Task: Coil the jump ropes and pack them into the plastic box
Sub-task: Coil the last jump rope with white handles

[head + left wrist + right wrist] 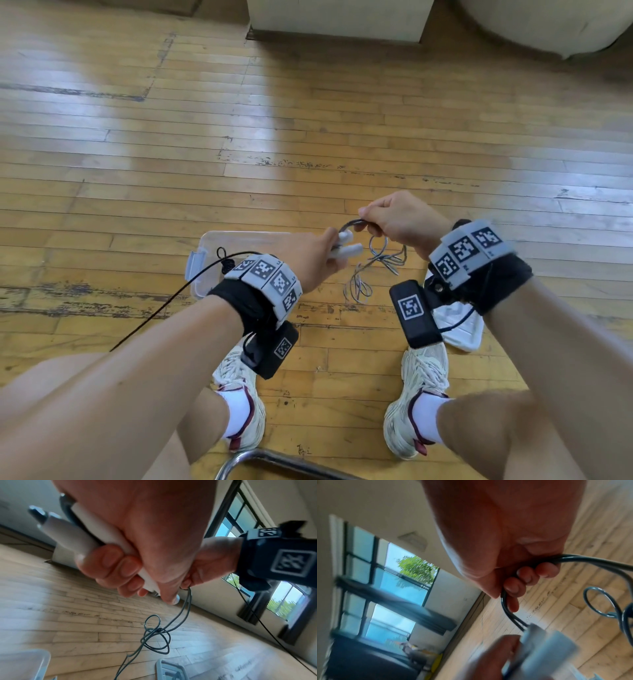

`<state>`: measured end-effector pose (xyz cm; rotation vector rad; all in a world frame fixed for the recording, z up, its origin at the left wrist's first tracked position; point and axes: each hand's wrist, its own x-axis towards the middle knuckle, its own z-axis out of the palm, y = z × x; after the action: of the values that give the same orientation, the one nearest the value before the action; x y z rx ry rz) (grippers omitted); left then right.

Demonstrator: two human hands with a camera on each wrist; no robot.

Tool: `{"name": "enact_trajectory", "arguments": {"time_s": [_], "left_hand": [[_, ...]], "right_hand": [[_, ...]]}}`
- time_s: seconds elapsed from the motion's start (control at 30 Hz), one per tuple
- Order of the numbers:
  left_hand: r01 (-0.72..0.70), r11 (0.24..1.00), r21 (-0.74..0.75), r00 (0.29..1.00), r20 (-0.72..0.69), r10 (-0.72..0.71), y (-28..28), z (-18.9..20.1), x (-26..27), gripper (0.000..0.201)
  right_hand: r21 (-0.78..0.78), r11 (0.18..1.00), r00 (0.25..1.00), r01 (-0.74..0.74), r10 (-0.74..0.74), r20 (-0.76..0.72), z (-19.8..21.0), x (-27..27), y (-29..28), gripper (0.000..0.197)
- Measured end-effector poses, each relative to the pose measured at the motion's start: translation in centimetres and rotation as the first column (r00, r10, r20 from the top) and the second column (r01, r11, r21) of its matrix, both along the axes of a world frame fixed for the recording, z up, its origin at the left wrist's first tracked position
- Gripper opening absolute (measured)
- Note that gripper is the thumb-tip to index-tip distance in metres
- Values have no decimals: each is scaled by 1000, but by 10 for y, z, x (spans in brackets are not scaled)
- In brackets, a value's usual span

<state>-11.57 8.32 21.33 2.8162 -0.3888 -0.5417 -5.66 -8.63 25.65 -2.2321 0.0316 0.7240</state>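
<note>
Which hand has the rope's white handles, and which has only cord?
The left hand grips both white handles side by side. The right hand holds only the grey cord where it leaves the handles; the rest hangs in loose loops.

Both hands, left (317,257) on white handles (346,247), right (400,219) on grey cord (380,260), above clear box (205,263).

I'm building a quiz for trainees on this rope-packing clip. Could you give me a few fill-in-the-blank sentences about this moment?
1. The left hand grips both white ____ of the jump rope together.
2. The right hand holds the rope's grey ____.
3. The clear plastic box stands on the wooden ____.
4. The loose loops hang ____ the two hands.

Missing words: handles; cord; floor; below
</note>
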Motion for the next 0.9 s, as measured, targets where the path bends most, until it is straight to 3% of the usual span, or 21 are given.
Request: {"name": "enact_trajectory", "arguments": {"time_s": [0.13, 0.27, 0.33, 0.53, 0.6, 0.67, 0.77, 0.9], "left_hand": [[-166, 984, -63, 986, -7, 166, 6, -1, 9, 35], [-272, 951, -148, 961, 11, 276, 8, 3, 12, 39], [-323, 916, -238, 944, -5, 331, 9, 5, 14, 38], [-379, 799, -467, 923, -122, 366, 15, 19, 19, 31], [-381, 751, -538, 922, -166, 349, 15, 24, 19, 27], [-398, 653, -644, 914, -221, 339, 16, 27, 21, 29], [-520, 398, -756, 852, -425, 305, 13, 32, 21, 29], [-628, 97, -773, 776, -611, 159, 8, 40, 17, 30]], "right_hand": [[72, 997, 999, 37, -36, -4, -1, -13, 12, 40], [316, 904, 946, 288, -219, -238, -5, -18, 18, 32], [374, 860, 917, 348, -228, -329, -7, -16, 15, 32], [455, 859, 947, 234, -94, -308, -8, -9, -1, 7], [521, 830, 962, 201, -68, -263, -9, -7, -6, 10], [601, 776, 970, 191, -55, -237, -9, -7, -8, 15], [660, 726, 971, 191, -42, -234, -8, -9, -7, 18], [673, 715, 973, 188, -43, -226, -5, -9, -3, 22]]}}
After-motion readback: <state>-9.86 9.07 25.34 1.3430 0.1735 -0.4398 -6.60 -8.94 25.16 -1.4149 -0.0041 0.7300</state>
